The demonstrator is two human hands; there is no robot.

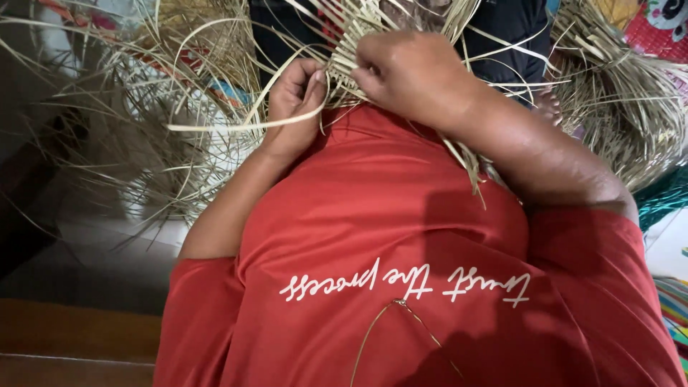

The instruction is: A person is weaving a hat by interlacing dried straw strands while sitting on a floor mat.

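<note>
Woven straw piece: pale tan flat strips, tight plaited patch with loose ends fanning outward. Sits just above red shirt, at top centre. One piece in work. Left hand left of weave, fingers curled, pinching one long loose strip trailing left. Right hand over weave's right edge, fingers closed on strands. Two hands total. Loose straw heaps either side of weave: one left, one right.
</note>
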